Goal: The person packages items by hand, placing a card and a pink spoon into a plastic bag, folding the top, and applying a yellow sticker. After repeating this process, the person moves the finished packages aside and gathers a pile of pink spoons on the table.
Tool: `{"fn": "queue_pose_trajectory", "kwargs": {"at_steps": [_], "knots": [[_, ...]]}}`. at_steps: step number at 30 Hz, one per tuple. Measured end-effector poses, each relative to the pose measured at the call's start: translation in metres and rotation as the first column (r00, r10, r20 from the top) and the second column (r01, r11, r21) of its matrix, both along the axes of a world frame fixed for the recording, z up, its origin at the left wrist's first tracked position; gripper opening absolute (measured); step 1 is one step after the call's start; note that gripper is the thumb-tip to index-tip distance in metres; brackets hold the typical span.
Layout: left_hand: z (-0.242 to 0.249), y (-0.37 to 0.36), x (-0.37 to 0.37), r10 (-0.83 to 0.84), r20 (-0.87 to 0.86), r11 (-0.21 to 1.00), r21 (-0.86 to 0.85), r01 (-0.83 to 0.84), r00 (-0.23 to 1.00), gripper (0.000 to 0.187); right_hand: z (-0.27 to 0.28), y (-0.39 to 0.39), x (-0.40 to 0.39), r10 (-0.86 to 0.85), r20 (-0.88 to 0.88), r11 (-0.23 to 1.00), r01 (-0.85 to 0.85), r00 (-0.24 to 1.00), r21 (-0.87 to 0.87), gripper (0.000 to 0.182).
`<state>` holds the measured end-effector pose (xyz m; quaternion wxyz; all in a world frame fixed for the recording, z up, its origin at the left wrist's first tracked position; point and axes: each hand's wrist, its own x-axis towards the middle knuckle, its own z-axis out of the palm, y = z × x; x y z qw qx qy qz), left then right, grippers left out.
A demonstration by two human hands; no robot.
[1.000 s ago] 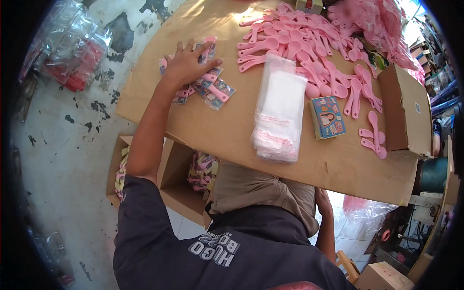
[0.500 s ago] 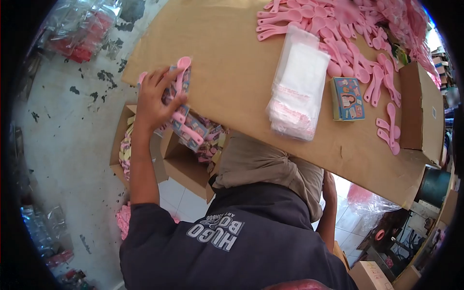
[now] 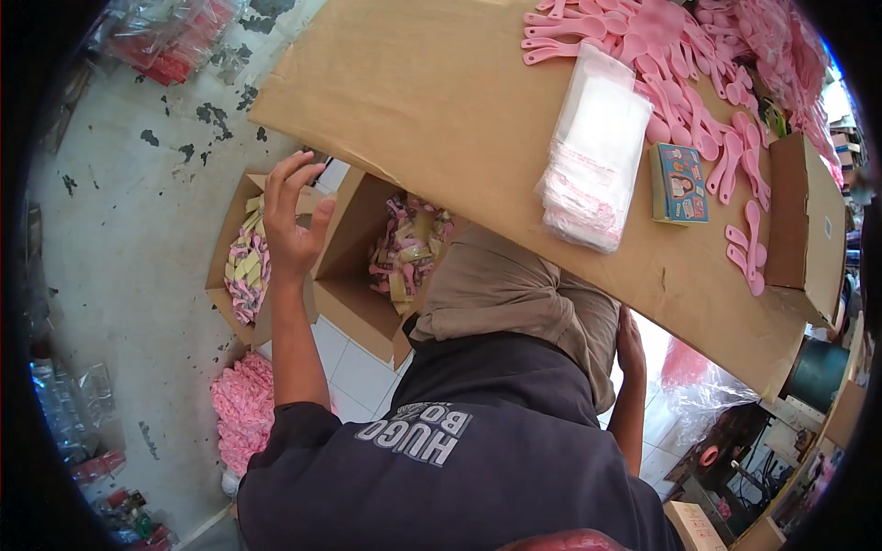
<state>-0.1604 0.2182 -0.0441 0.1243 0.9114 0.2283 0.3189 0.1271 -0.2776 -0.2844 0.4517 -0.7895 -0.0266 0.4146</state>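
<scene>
My left hand (image 3: 296,216) is raised past the table's left edge, fingers spread and nothing in them. Below and beside it stands an open cardboard box (image 3: 354,308) holding packets with pink spoons (image 3: 404,253). A second cardboard box (image 3: 220,275), partly behind my left forearm, holds more packets (image 3: 246,266) with yellowish and pink parts. My right hand (image 3: 631,344) hangs low by my thigh, fingers stretched along the trouser leg and holding nothing visible. On the tabletop lie a stack of clear plastic bags (image 3: 597,147) and a small blue and yellow printed box (image 3: 680,184).
Loose pink spoons (image 3: 661,55) cover the far right of the cardboard-covered table (image 3: 413,101). A cardboard box (image 3: 804,225) stands at its right end. A pink bundle (image 3: 243,409) lies on the floor at left, and plastic wrap (image 3: 703,390) hangs under the table.
My left hand has let go of the packets with pink spoons, which were over the table's edge and boxes, and its fingers have opened upward. The right hand stays by my leg.
</scene>
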Motion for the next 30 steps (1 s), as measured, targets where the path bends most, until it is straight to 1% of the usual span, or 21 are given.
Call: {"fn": "queue_pose_trajectory", "kwargs": {"at_steps": [2,3,6,7,8,9,10,11,13,14,15,16,17,19,20,22,23,24,27,29,30], "knots": [[0.004,0.001,0.010,-0.039,0.032,0.999,0.004,0.039,0.999,0.042,-0.036,-0.013,0.001,0.082,0.065,0.997,-0.081,0.994,-0.018,0.057],[0.004,0.000,0.017,-0.026,0.039,1.000,0.007,0.026,0.999,0.043,0.030,0.013,-0.001,0.124,-0.003,0.992,-0.124,0.992,-0.024,0.066],[-0.005,-0.005,0.047,-0.062,0.083,0.998,0.021,0.061,0.995,0.049,0.065,0.020,0.000,0.107,-0.099,0.994,-0.110,0.989,-0.019,0.058],[-0.010,-0.007,0.055,-0.062,0.086,0.998,0.033,0.060,0.994,0.054,0.064,0.015,0.004,0.149,-0.117,0.987,-0.154,0.982,-0.037,0.054],[-0.017,-0.008,0.062,-0.106,0.104,0.994,0.031,0.103,0.989,0.054,0.065,0.008,0.005,0.196,-0.055,0.981,-0.195,0.979,0.020,0.053],[-0.025,-0.009,0.067,-0.103,0.050,0.995,0.005,0.103,0.993,0.058,0.072,0.010,0.003,0.245,0.010,0.967,-0.245,0.969,0.072,0.052],[-0.030,-0.012,0.074,-0.095,-0.007,0.995,-0.018,0.095,0.995,0.062,0.086,0.013,0.000,0.281,0.106,0.955,-0.289,0.954,0.064,0.051],[-0.032,-0.017,0.079,-0.121,0.004,0.993,-0.016,0.121,0.993,0.062,0.097,0.015,0.000,0.321,0.199,0.940,-0.337,0.926,0.051,0.050],[-0.032,-0.027,0.088,-0.026,-0.183,0.997,0.066,0.039,0.983,0.067,0.084,-0.009,0.016,0.252,-0.084,0.963,-0.241,0.964,0.118,0.051],[-0.036,-0.026,0.089,-0.030,-0.151,0.999,0.035,0.036,0.988,0.066,0.056,-0.025,0.021,0.236,-0.081,0.967,-0.225,0.968,0.120,0.051],[-0.035,-0.027,0.090,-0.048,-0.147,0.998,0.039,0.054,0.988,0.066,0.008,-0.044,0.022,0.022,0.135,0.984,-0.045,0.991,0.173,0.050],[-0.033,-0.029,0.092,-0.030,-0.154,0.999,0.030,0.035,0.988,0.065,-0.037,-0.058,0.022,-0.203,0.330,0.958,0.118,0.922,0.261,0.048],[-0.031,-0.030,0.092,-0.010,-0.163,1.000,0.021,0.014,0.987,0.064,-0.074,-0.066,0.020,-0.219,0.334,0.955,0.132,0.917,0.266,0.048],[-0.029,-0.031,0.094,-0.023,-0.167,0.999,0.035,0.029,0.986,0.062,-0.126,-0.071,0.014,-0.503,0.317,0.802,0.297,0.804,0.518,0.047],[-0.027,-0.032,0.095,-0.013,-0.210,0.999,0.028,0.020,0.978,0.061,-0.141,-0.069,0.010,-0.491,0.369,0.825,0.285,0.789,0.489,0.048],[-0.017,-0.035,0.098,-0.006,-0.323,1.000,-0.017,0.000,0.947,0.061,-0.159,-0.055,-0.007,-0.318,0.518,0.935,0.174,0.794,0.308,0.049],[-0.009,-0.035,0.104,-0.009,-0.309,1.000,-0.009,0.007,0.951,0.061,-0.164,-0.050,-0.012,-0.228,0.568,0.966,0.112,0.791,0.231,0.050],[-0.002,-0.035,0.109,-0.016,-0.382,0.999,-0.041,0.001,0.924,0.061,-0.165,-0.047,-0.016,-0.136,0.592,0.984,0.041,0.794,0.171,0.051],[0.010,-0.026,0.126,-0.043,-0.501,0.998,-0.067,0.010,0.865,0.064,-0.151,-0.048,-0.016,0.107,0.637,0.984,-0.173,0.763,0.041,0.054],[0.016,-0.014,0.138,-0.057,-0.556,0.997,-0.069,0.023,0.829,0.066,-0.127,-0.043,-0.008,0.211,0.649,0.965,-0.263,0.731,-0.017,0.056],[0.015,-0.004,0.147,-0.059,-0.590,0.998,-0.062,0.028,0.805,0.067,-0.104,-0.032,-0.005,0.211,0.648,0.964,-0.267,0.732,-0.013,0.056]]}}
